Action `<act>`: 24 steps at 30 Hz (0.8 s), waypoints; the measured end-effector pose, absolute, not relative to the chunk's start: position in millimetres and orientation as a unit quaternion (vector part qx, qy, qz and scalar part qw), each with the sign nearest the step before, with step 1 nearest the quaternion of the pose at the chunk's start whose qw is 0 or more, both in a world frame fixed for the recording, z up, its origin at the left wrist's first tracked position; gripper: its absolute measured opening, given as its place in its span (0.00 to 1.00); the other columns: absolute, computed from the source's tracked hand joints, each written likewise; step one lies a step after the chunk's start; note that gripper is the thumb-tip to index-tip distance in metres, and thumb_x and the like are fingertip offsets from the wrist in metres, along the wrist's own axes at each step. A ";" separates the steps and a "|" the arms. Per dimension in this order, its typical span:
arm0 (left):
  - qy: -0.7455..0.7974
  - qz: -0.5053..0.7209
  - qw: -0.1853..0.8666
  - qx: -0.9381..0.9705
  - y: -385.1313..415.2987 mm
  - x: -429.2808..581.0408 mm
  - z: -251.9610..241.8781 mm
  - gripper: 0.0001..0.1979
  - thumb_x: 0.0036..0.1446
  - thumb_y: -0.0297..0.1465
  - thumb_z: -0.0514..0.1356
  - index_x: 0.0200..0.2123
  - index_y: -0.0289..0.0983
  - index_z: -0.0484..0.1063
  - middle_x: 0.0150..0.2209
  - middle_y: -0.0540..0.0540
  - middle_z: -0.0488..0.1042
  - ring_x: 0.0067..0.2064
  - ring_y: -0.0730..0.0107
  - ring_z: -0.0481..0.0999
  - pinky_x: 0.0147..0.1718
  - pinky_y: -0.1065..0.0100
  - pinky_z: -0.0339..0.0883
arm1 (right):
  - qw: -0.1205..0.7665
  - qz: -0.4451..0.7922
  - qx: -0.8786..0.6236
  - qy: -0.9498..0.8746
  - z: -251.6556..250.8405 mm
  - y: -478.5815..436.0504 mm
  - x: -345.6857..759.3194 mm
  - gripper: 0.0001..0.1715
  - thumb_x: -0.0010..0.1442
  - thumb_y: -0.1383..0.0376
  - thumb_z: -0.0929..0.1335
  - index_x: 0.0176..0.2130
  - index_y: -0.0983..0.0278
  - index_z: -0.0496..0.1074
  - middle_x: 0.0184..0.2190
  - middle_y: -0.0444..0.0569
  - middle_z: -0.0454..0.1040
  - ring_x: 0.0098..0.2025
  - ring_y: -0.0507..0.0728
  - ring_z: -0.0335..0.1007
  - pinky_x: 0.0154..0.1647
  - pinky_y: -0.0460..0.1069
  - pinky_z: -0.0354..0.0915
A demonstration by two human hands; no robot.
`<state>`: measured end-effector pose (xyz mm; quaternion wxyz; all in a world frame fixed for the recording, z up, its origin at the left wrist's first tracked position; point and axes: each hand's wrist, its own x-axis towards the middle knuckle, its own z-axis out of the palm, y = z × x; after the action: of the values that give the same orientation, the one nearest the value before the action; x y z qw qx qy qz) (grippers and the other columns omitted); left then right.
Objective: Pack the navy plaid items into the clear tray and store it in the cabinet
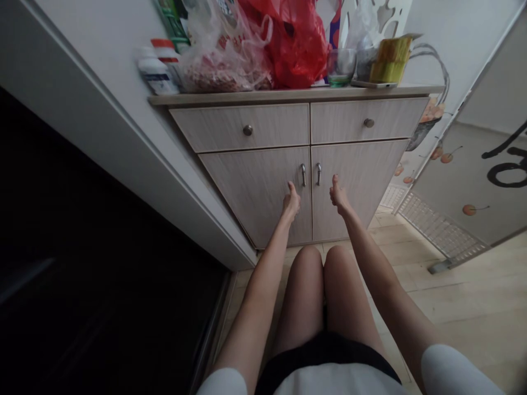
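Observation:
Both arms reach forward over my knees toward a pale wood-grain cabinet (255,192). My left hand (292,202) is closed with the thumb raised, in front of the left door and just below its metal handle (303,175). My right hand (338,196) makes the same shape in front of the right door, to the right of the other handle (318,174). Nothing shows in either hand, and neither appears to touch the handles. Both doors are closed, as are the two drawers above with their round knobs (247,130).
On the cabinet top stand white bottles (156,74), a clear plastic bag (224,60), a red bag (296,46), a glass (341,68) and a yellow container (389,60). A dark doorway (102,247) lies left. A cherry-patterned folding screen (465,181) stands right.

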<state>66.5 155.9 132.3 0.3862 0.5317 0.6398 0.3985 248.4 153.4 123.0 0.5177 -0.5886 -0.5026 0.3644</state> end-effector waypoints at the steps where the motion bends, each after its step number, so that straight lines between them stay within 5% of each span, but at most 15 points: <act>1: 0.644 0.408 0.353 0.542 159.2 66.4 131.5 0.40 0.58 0.65 0.28 0.16 0.42 0.56 0.15 0.47 0.60 0.20 0.68 0.65 0.19 0.68 0.53 | 0.530 0.329 -0.588 -0.516 119.3 159.1 247.8 0.42 0.58 0.27 0.50 0.22 0.58 0.57 0.19 0.44 0.58 0.22 0.53 0.57 0.22 0.48 0.55; 5: 0.643 0.435 0.212 0.593 179.4 74.6 132.0 0.26 0.67 0.51 0.49 0.28 0.39 0.71 0.31 0.41 0.77 0.36 0.61 0.77 0.34 0.66 0.65 | 0.574 0.169 -0.566 -0.567 110.6 188.1 239.4 0.37 0.60 0.35 0.59 0.37 0.64 0.72 0.36 0.57 0.75 0.41 0.60 0.72 0.44 0.54 0.66; 9: 0.607 0.448 0.144 0.641 202.4 91.2 135.9 0.10 0.65 0.34 0.57 0.44 0.35 0.74 0.48 0.35 0.78 0.50 0.59 0.77 0.48 0.64 0.66 | 0.568 0.094 -0.570 -0.586 112.1 218.8 228.1 0.28 0.64 0.45 0.61 0.44 0.65 0.74 0.44 0.62 0.76 0.49 0.63 0.72 0.53 0.58 0.66; 16: 0.625 0.403 0.157 0.649 214.3 95.5 140.0 0.10 0.66 0.32 0.57 0.44 0.36 0.77 0.45 0.36 0.80 0.47 0.58 0.78 0.45 0.64 0.65 | 0.537 0.108 -0.592 -0.591 116.4 236.8 226.2 0.16 0.64 0.58 0.64 0.42 0.65 0.73 0.42 0.60 0.79 0.44 0.64 0.75 0.50 0.57 0.67; 24: 0.604 0.420 0.111 0.668 178.7 84.6 128.0 0.11 0.67 0.32 0.57 0.43 0.34 0.77 0.44 0.35 0.80 0.45 0.59 0.78 0.44 0.65 0.65 | 0.536 0.099 -0.595 -0.590 113.1 199.4 232.3 0.17 0.65 0.56 0.63 0.43 0.64 0.75 0.43 0.58 0.79 0.44 0.63 0.74 0.48 0.56 0.68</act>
<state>84.6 178.7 128.0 0.1111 0.6677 0.6042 0.4205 232.3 199.4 113.1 0.5360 -0.5953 -0.5903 0.0993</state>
